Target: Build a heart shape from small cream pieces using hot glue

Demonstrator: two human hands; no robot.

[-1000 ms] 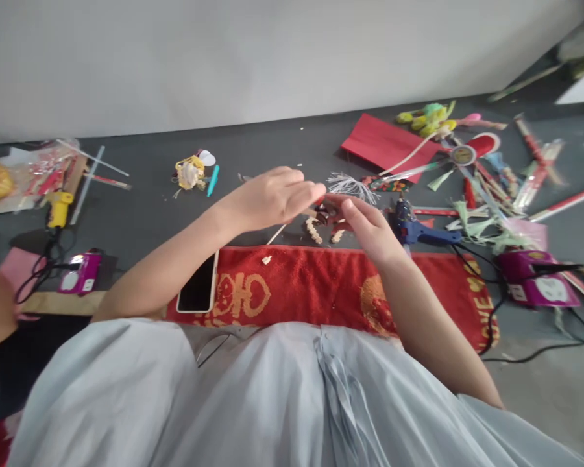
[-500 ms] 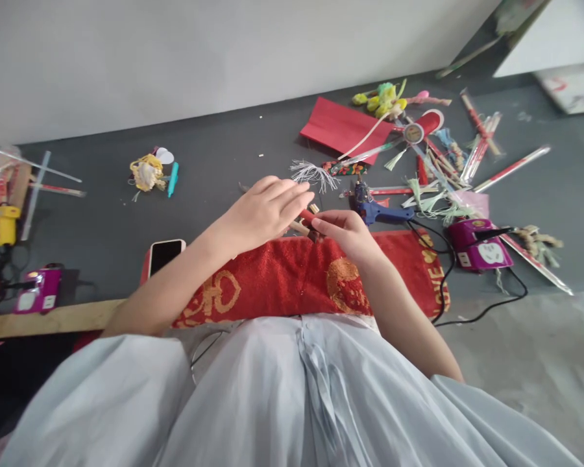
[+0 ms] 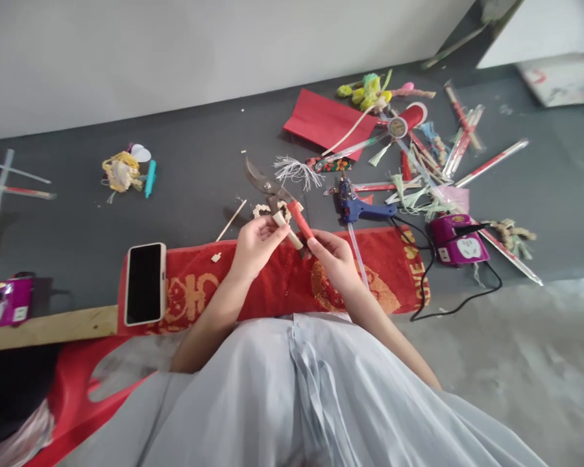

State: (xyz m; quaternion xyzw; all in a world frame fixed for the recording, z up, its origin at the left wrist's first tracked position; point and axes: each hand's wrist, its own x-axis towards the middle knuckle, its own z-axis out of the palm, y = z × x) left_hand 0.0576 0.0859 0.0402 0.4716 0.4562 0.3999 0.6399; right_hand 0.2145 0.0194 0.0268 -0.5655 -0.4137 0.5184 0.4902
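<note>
A pair of pruning shears (image 3: 299, 220) is held above the red towel (image 3: 282, 285), its curved blade pointing away to the upper left. My left hand (image 3: 255, 250) pinches the shears' cream-coloured handle between thumb and fingers. At the lower end of the red handle, my right hand (image 3: 333, 256) has its thumb and fingers closed. The blades look closed together, with nothing visible between them. Behind the shears lie small pale wooden bits (image 3: 261, 211), partly hidden. A thin stick (image 3: 231, 220) rests left of the blades, and a small pale scrap (image 3: 216, 257) sits on the towel.
A blue glue gun (image 3: 370, 209) with a clear glue stick stands right of my hands, its cord near a purple box (image 3: 460, 240). A phone (image 3: 146, 283) lies on the towel's left end. Red paper (image 3: 328, 123), a thread spool (image 3: 409, 121) and tassels (image 3: 299, 172) lie farther back.
My left hand, flat over the shears before, has drawn back and now pinches the cream handle. The shears and blade are in plain view. The whole view has shifted somewhat.
</note>
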